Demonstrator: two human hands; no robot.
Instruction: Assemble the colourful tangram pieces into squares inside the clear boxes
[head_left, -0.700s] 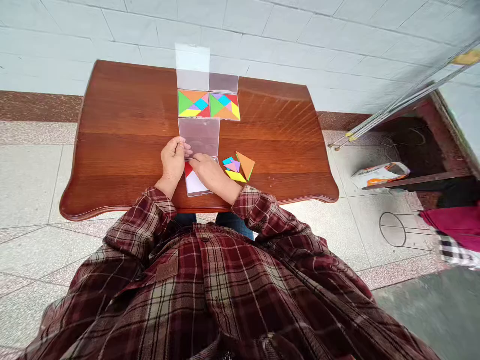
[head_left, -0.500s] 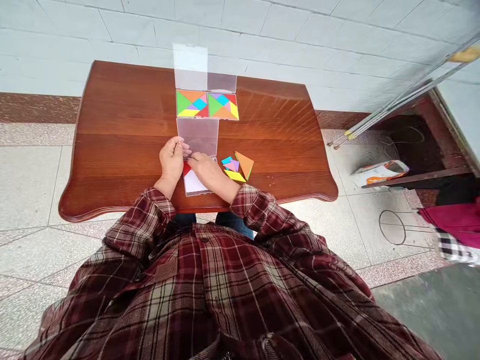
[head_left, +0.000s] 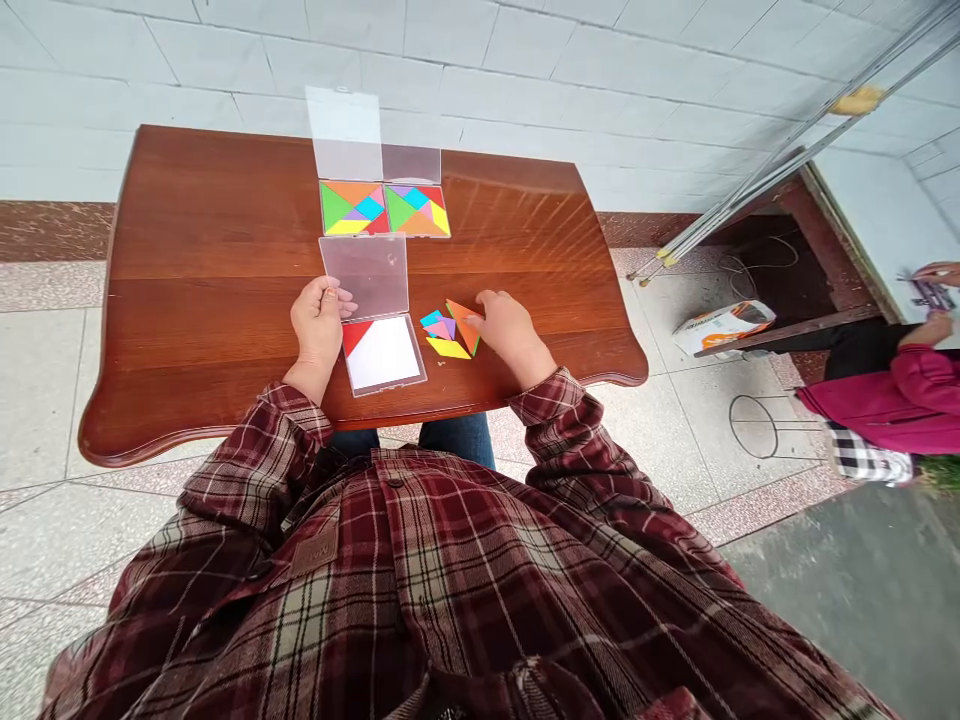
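My left hand [head_left: 319,318] is closed on the left edge of a clear plastic lid [head_left: 371,280], which stands raised from its hinge. Below it lies the open tangram case [head_left: 390,358], showing a white bottom and a red triangle [head_left: 355,338] in its upper left corner. My right hand [head_left: 510,332] is over the right side of the loose pieces, fingers apart, thumb and fingertips at the large orange triangle [head_left: 459,318]. A green edge shows under that triangle. Beside it lie a yellow parallelogram [head_left: 448,348] and several small blue, pink and purple pieces [head_left: 438,325].
Two filled tangram cases [head_left: 352,208] with raised lids stand farther back on the brown wooden table [head_left: 225,300], near the tiled wall. To the right are leaning poles [head_left: 720,200], a white bag [head_left: 724,325] and another person's hands [head_left: 937,275] at a second table.
My right hand has left the open case and moved right to the loose pieces, uncovering the white bottom. My left hand stays at the lid. The view has turned slightly right.
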